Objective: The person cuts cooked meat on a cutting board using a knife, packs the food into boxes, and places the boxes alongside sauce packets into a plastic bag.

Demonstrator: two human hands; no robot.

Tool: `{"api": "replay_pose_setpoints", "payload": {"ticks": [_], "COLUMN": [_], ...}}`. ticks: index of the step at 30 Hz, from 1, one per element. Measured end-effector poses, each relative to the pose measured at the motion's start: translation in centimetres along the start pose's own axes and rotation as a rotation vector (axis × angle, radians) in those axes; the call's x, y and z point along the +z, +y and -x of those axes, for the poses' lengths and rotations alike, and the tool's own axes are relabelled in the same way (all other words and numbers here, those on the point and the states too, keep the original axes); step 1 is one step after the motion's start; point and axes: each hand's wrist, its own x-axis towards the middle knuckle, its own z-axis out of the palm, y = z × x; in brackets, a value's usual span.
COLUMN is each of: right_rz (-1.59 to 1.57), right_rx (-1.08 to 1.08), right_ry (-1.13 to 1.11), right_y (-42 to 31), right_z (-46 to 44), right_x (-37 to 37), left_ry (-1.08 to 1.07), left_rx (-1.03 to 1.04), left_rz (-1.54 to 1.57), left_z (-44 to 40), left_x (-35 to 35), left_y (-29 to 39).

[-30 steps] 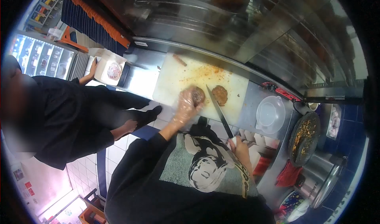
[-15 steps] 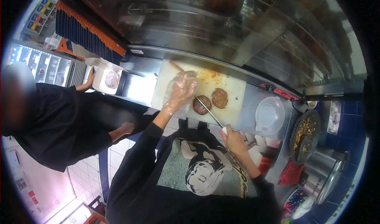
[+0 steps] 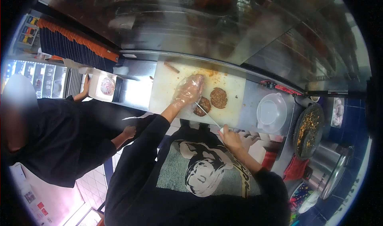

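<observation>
Patties [image 3: 218,98], two in number, lie side by side on the white board [image 3: 161,92], which rests on the counter [image 3: 135,91]. One patty shows whole; the other [image 3: 203,107] is nearer to me, and the knife [image 3: 210,116] passes over it. If the blade touches the meat, I cannot tell.

My right hand [image 3: 232,140] has its fingers wrapped about the knife handle. My left hand [image 3: 189,92], in a clear glove, is just beside the nearer patty, close to the knife tip. Its fingers look near to each other, but whether they pinch something I cannot tell.

I judge that the step in hand is knife work at the nearer patty. The next move calls, in my opinion, for a firm right grip and for left fingers well away from the edge.

Now I count outward. On the board there are also one brown stick [image 3: 172,67] and many crumbs [image 3: 209,72], too small to count. To the right stand one clear tub [image 3: 272,112], one pan [image 3: 308,130] with crumbs inside, and one steel pot [image 3: 328,171]. To the left is one box [image 3: 94,85] with one round thing [image 3: 107,86] in it; another person's hand [image 3: 84,91] is at its side.
</observation>
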Motion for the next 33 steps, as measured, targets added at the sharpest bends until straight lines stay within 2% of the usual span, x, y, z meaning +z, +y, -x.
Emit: {"api": "replay_pose_setpoints", "payload": {"ticks": [8, 14, 16, 19, 23, 28, 33], "right_rz": [-0.049, -0.028, -0.015, 0.01, 0.023, 0.034, 0.047], "right_rx": [-0.015, -0.024, -0.036, -0.038, -0.046, -0.054, -0.026], "right_ry": [0.014, 0.072, 0.075, 0.072, 0.116, 0.137, 0.094], "right_y": [-0.6, -0.8, -1.8, -2.8, -2.6, -1.9, -2.0], "right_z": [-0.6, 1.4, 2.1, 2.8, 2.6, 1.9, 1.6], "right_x": [0.4, -1.4, -3.2, -4.9, -5.2, -4.1, -4.0], "left_ry": [0.039, 0.012, -0.036, 0.054, 0.104, -0.068, -0.057], "left_rx": [0.109, 0.042, -0.114, -0.037, 0.039, -0.077, -0.106], "left_rz": [0.016, 0.019, 0.207, 0.328, 0.304, 0.189, 0.154], "left_z": [-0.4, -0.6, -1.0, -1.5, -2.0, -1.6, -1.4], "left_x": [1.4, 1.5, -1.1, -1.3, -2.3, -1.9, 0.5], "left_y": [-2.8, -0.8, 0.6, 0.0, 1.0, 1.3, -0.8]}}
